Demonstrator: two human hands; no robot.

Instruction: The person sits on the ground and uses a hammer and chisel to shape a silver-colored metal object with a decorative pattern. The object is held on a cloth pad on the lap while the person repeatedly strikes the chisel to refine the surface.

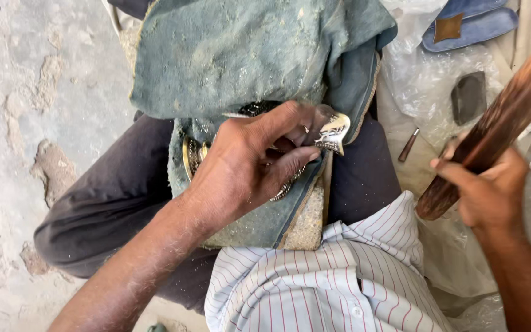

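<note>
My left hand [250, 163] presses down on a shiny ornate metal piece [332, 133] that lies on a dusty blue-green cloth [228, 55] across my lap; thumb and fingers pinch its silver tip. More of the gilt, embossed metal [190, 155] shows at the left under my palm. My right hand [490, 190] is raised at the right, closed around a thick brown wooden stick [502, 120] that is blurred and slants up to the top right corner.
I sit cross-legged in dark trousers [106, 203] and a striped shirt [327, 283] on a cracked concrete floor [26, 123]. Clear plastic sheeting [425, 80], a dark stone [468, 95], a small metal punch [408, 146] and blue denim fabric [468, 21] lie at the right.
</note>
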